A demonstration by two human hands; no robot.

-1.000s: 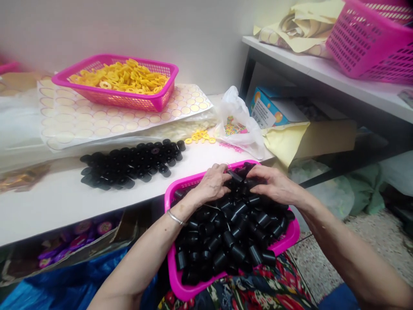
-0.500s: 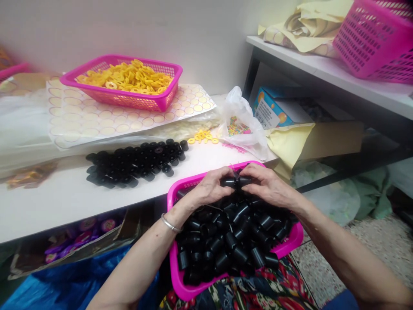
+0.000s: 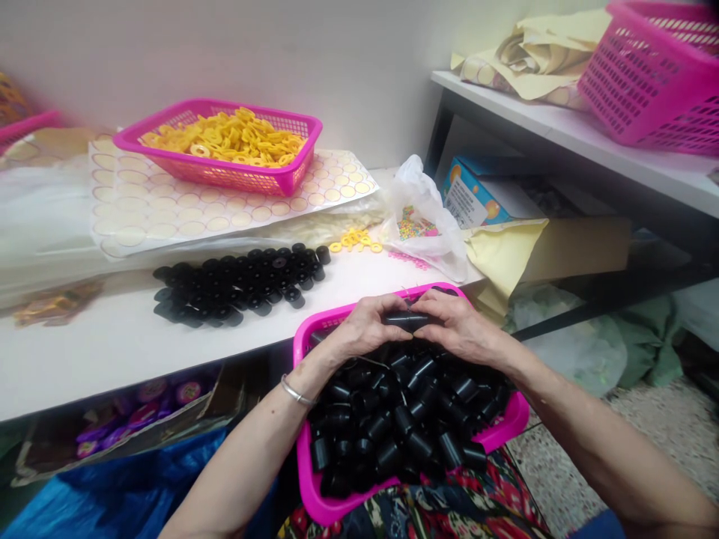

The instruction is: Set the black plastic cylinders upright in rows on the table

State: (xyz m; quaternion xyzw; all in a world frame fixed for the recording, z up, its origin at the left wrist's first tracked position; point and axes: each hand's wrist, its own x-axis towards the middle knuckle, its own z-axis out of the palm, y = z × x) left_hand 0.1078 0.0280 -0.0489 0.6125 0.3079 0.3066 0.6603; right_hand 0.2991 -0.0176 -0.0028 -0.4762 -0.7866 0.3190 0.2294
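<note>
My left hand (image 3: 375,323) and my right hand (image 3: 449,320) meet over the far part of a pink plastic basket (image 3: 303,449) on my lap. Between my fingertips are two black plastic cylinders (image 3: 407,320), lying end to end and touching, one in each hand. Both hands are closed, thumbs below and fingers above. Loose black plastic cylinders (image 3: 387,427) fill the basket under my wrists. A thin pale thread (image 3: 377,362) lies across them. On the white table (image 3: 112,359), several more black cylinders (image 3: 236,281) stand upright in a tight group.
A pink basket of yellow rings (image 3: 225,146) sits on printed sheets at the back. Loose yellow rings (image 3: 356,239) and a white plastic bag of small coloured beads (image 3: 419,217) lie nearby. To the right, a shelf (image 3: 533,112) overhangs cartons.
The gap between the two cylinders in my fingers has closed, and their ends now touch. My hands have drawn slightly together. The view has shifted a little.
</note>
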